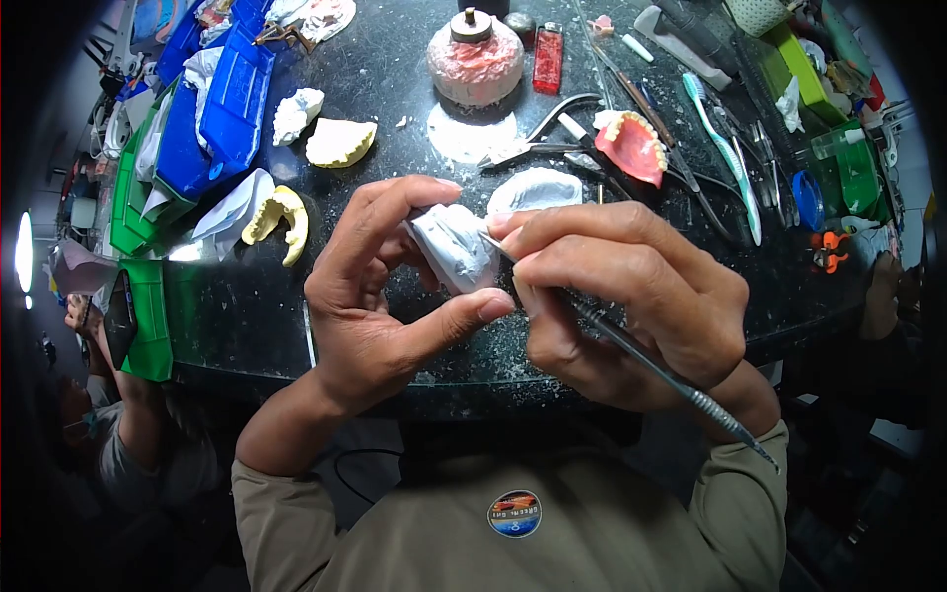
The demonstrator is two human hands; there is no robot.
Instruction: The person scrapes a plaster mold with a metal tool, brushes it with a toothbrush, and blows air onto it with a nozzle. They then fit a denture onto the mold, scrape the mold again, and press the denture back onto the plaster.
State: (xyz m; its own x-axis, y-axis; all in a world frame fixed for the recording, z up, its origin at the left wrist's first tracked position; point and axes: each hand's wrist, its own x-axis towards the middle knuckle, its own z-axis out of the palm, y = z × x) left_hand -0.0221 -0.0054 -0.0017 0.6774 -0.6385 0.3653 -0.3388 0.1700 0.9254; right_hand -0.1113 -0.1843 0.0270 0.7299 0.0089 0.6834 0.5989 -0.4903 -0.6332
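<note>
Between the thumb and fingers of my left hand is a white plaster dental cast, held up off the table. My right hand grips a thin metal dental carver like a pen. The carver's upper tip meets the cast's right edge, and its other end slants down past my wrist. Just behind my hands lies a second white plaster cast. A pink denture base with teeth rests to the right, by a pair of pliers.
Yellowish casts lie left, near blue bins. An alcohol burner and red lighter stand at the back. On the right are a toothbrush and several metal tools. Another person's arm shows at far left.
</note>
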